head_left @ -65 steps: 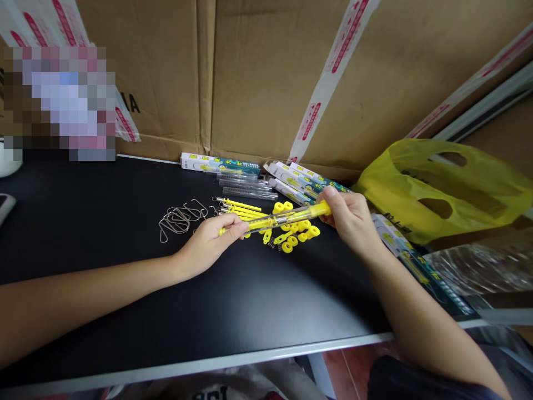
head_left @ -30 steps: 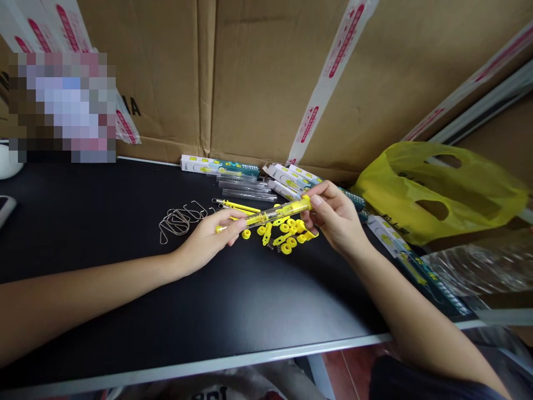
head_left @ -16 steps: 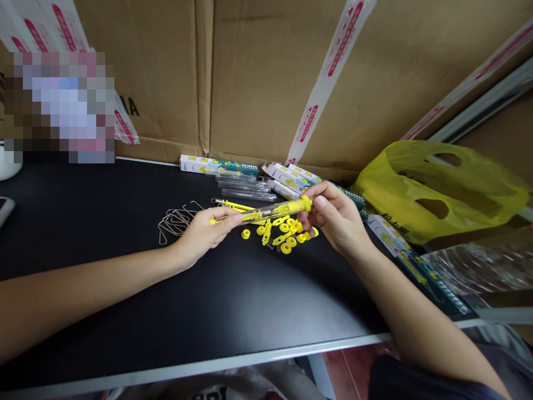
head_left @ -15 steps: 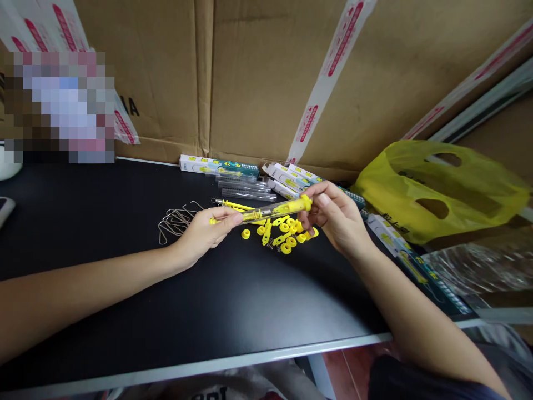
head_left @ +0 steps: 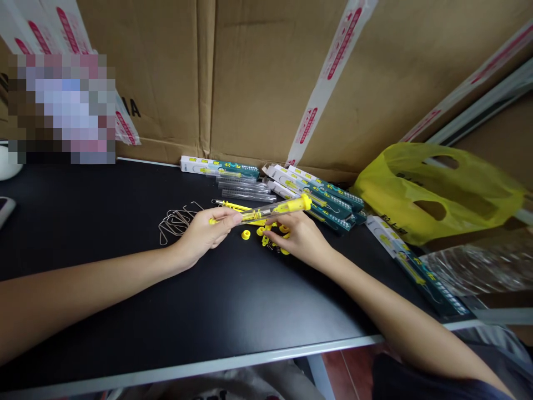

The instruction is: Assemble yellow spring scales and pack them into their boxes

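My left hand [head_left: 212, 226] is closed around the left end of a clear-tubed spring scale [head_left: 272, 211] with yellow fittings and a coil inside. The scale tilts slightly upward to the right, and its yellow capped end points away from the hand. Under that end, my right hand [head_left: 307, 238] reaches into the loose yellow parts [head_left: 265, 240], thumb and fingers apart. It covers much of the pile, where small dark springs also lie. One yellow ring cap [head_left: 245, 235] sits just left of the pile. Behind the left hand are bent wire hooks [head_left: 172, 222].
Clear plastic tubes [head_left: 245, 191] and printed boxes [head_left: 325, 197] lie at the back of the black table [head_left: 250, 311]. Another box [head_left: 416, 269] lies at the right. A yellow plastic bag [head_left: 470, 216] stands there too, against large cardboard [head_left: 258, 83]. A phone [head_left: 5, 210] shows far left.
My right hand has let go of the spring scale's capped end and moved down and left to the yellow parts. My left hand still holds the scale in nearly the same place.
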Available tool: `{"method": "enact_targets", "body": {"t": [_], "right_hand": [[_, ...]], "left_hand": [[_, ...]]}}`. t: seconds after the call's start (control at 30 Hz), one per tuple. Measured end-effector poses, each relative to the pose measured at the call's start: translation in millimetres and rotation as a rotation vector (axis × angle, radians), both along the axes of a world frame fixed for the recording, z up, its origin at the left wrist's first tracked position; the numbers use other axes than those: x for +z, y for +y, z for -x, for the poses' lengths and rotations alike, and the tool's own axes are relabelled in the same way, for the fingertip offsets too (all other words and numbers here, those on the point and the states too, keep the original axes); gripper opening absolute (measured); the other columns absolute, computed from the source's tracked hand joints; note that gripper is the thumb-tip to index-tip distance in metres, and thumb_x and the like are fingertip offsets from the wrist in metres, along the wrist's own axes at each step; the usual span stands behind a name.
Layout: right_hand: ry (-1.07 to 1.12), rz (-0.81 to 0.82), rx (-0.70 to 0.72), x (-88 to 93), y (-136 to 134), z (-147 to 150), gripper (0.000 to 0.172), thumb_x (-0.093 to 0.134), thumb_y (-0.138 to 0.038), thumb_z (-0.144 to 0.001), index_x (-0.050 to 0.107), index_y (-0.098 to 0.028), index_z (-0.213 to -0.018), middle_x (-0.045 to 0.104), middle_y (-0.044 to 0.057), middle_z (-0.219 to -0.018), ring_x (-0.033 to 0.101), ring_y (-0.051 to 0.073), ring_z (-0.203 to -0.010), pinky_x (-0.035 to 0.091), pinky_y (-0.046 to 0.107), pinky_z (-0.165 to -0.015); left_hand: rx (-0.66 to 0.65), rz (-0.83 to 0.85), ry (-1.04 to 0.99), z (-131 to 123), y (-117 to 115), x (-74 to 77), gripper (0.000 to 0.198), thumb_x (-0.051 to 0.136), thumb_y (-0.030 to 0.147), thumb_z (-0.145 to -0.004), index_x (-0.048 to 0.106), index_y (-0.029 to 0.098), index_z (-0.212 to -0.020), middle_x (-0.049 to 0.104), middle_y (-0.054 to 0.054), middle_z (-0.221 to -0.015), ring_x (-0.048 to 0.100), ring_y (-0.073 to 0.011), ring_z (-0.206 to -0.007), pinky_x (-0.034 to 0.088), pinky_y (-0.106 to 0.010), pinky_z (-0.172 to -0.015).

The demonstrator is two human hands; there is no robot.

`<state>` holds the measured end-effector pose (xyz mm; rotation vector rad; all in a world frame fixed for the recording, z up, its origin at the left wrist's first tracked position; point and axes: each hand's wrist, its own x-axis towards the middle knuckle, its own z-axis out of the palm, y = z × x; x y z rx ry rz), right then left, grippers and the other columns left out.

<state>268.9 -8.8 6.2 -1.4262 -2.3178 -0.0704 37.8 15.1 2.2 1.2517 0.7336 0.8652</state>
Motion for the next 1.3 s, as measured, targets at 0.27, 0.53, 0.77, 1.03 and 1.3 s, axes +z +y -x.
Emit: {"method": "enact_targets", "body": {"t": [0.27, 0.53, 0.77, 1.03, 1.3], "right_hand": [[0.01, 0.086, -0.038, -2.7, 3.4, 15.5, 0.016, 0.067, -0.035, -0.079, 0.067, -0.019, -0.078, 0.069, 0.006, -0.075, 0.062, 0.023, -0.072, 0.043, 0.034, -0.067], [0.614, 0.167, 0.004, 17.8, 5.0, -6.4, 0.019, 0.067, -0.036, -0.077, 0.063, -0.018, -0.08, 0.06, 0.003, -0.074, 0.055, 0.016, -0.066, 0.045, 0.028, -0.058], [1.111, 0.324, 0.119, 59.9, -4.7, -29.4, 0.02, 0.072, -0.034, -0.074, 0.06, -0.021, -0.084, 0.057, -0.002, -0.065, 0.052, 0.011, -0.056, 0.047, 0.025, -0.053], [1.041, 0.364, 0.161, 54.9, -8.6, -27.4, 0.016, 0.073, -0.03, -0.072, 0.062, -0.021, -0.081, 0.057, -0.001, -0.071, 0.052, 0.01, -0.057, 0.046, 0.026, -0.052], [1.004, 0.361, 0.146, 55.2, -8.1, -27.7, 0.017, 0.073, -0.031, -0.073, 0.061, -0.021, -0.081, 0.058, -0.001, -0.071, 0.052, 0.01, -0.056, 0.047, 0.025, -0.05]], "left_hand": [[-0.011, -0.022, 0.027, -0.2, 0.0, -0.1, 0.031, 0.065, 0.045, -0.078, 0.06, 0.015, -0.083, 0.027, 0.01, -0.052, 0.019, -0.0025, -0.041, 0.012, -0.016, -0.036], [-0.013, -0.017, 0.032, -0.5, -0.4, 1.2, 0.032, 0.066, 0.046, -0.077, 0.059, 0.015, -0.081, 0.026, 0.01, -0.051, 0.018, -0.0024, -0.041, 0.011, -0.016, -0.037], [-0.003, -0.016, 0.042, 0.2, -1.0, 1.7, 0.035, 0.068, 0.048, -0.075, 0.06, 0.014, -0.082, 0.027, 0.01, -0.05, 0.019, -0.0027, -0.04, 0.011, -0.017, -0.037], [0.002, -0.037, 0.064, -1.3, -0.9, 2.8, 0.035, 0.066, 0.047, -0.075, 0.061, 0.014, -0.084, 0.028, 0.01, -0.049, 0.02, -0.0034, -0.041, 0.012, -0.018, -0.037], [-0.008, -0.043, 0.067, -0.6, -0.3, 1.0, 0.033, 0.065, 0.047, -0.077, 0.061, 0.015, -0.083, 0.028, 0.01, -0.05, 0.021, -0.0036, -0.041, 0.012, -0.018, -0.037]]}}
